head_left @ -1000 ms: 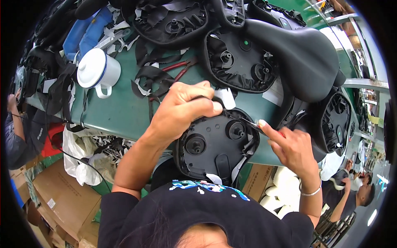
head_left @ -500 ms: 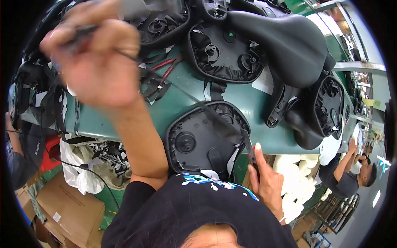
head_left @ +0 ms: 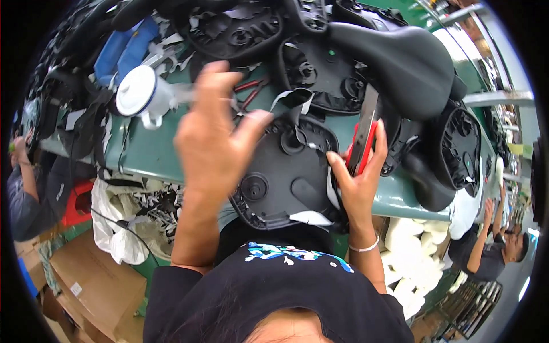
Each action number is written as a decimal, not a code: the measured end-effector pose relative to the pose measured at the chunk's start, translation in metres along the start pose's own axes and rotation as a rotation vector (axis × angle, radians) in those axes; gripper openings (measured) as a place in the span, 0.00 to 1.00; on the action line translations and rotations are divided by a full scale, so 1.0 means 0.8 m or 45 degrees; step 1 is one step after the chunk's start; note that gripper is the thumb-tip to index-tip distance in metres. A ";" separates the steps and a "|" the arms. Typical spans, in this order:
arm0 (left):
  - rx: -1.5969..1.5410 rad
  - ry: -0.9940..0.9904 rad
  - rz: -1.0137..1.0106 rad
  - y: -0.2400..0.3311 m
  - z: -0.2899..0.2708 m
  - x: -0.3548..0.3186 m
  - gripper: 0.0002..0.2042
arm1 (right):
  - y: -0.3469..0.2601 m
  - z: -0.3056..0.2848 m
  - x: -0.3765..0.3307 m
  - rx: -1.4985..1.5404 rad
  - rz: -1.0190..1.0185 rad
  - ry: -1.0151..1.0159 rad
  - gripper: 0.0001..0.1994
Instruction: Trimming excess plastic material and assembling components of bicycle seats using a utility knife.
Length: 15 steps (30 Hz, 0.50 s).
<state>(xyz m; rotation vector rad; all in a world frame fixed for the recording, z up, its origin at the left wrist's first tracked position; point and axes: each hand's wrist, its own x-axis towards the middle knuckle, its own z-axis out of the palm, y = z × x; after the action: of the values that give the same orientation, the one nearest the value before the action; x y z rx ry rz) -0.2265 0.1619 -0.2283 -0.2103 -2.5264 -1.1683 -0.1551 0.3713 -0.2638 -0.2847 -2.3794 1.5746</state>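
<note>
A black bicycle saddle lies underside up at the table's front edge, right before me. Along its rim, white and black cover edges show, and a loose strip of cover curls over its far side. My left hand is raised over the saddle's left side, fingers apart, with nothing seen in it. At the saddle's right side, my right hand grips a red-handled cutting knife, its blade pointing up and away from me. Red-handled pliers lie beyond my left hand.
More saddles, one a finished-looking black saddle, crowd the far and right table. A white lidded mug and a blue object stand at left. Below are a scrap-filled white bag, cardboard box and pale foam pieces. Other people sit at both sides.
My left hand has come down and right from the upper left, and its fingers have spread. The strip stretched across the saddle now lies curled. My right hand has lifted the knife upward.
</note>
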 end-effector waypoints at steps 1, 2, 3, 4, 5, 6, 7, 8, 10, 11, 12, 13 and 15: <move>-0.203 -0.200 0.179 0.017 0.002 -0.003 0.27 | -0.014 0.007 0.012 0.052 0.044 -0.032 0.43; -0.136 -0.383 0.435 0.027 0.015 -0.007 0.26 | -0.014 0.010 0.020 -0.104 -0.119 -0.017 0.41; 0.020 -0.616 0.429 0.028 0.030 -0.016 0.25 | -0.010 0.007 0.021 -0.141 -0.169 -0.009 0.39; -0.090 -0.601 0.307 0.025 0.041 -0.023 0.20 | -0.009 0.008 0.025 -0.180 -0.216 -0.002 0.38; 0.033 -0.546 0.342 0.017 0.040 -0.024 0.15 | -0.020 -0.001 0.013 0.014 0.021 -0.027 0.36; 0.148 -0.501 0.377 0.009 0.037 -0.024 0.10 | -0.032 -0.020 0.003 -0.127 0.076 -0.095 0.32; 0.158 -0.497 0.371 0.004 0.034 -0.025 0.10 | -0.025 -0.038 -0.006 -0.258 -0.070 -0.158 0.30; 0.045 -0.515 0.349 0.000 0.033 -0.026 0.08 | -0.019 -0.052 -0.012 -0.389 -0.215 -0.221 0.29; -0.161 -0.569 0.318 -0.005 0.039 -0.021 0.10 | -0.036 -0.068 -0.015 -0.549 -0.444 -0.367 0.28; -0.235 -0.601 0.285 -0.003 0.037 -0.022 0.09 | -0.042 -0.069 -0.015 -0.644 -0.531 -0.430 0.29; -0.306 -0.630 0.258 -0.003 0.036 -0.019 0.09 | -0.052 -0.065 -0.011 -0.646 -0.531 -0.423 0.29; -0.309 -0.631 0.262 -0.006 0.038 -0.016 0.09 | -0.064 -0.060 -0.007 -0.883 -0.491 -0.525 0.29; -0.586 -0.668 -0.013 -0.014 0.044 -0.009 0.07 | -0.061 -0.054 -0.009 -1.075 -0.530 -0.552 0.28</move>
<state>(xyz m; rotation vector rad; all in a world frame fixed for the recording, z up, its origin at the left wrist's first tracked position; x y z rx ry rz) -0.2314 0.1814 -0.2601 -0.6988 -2.6234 -1.8937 -0.1345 0.3878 -0.2033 0.4214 -3.0503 0.4171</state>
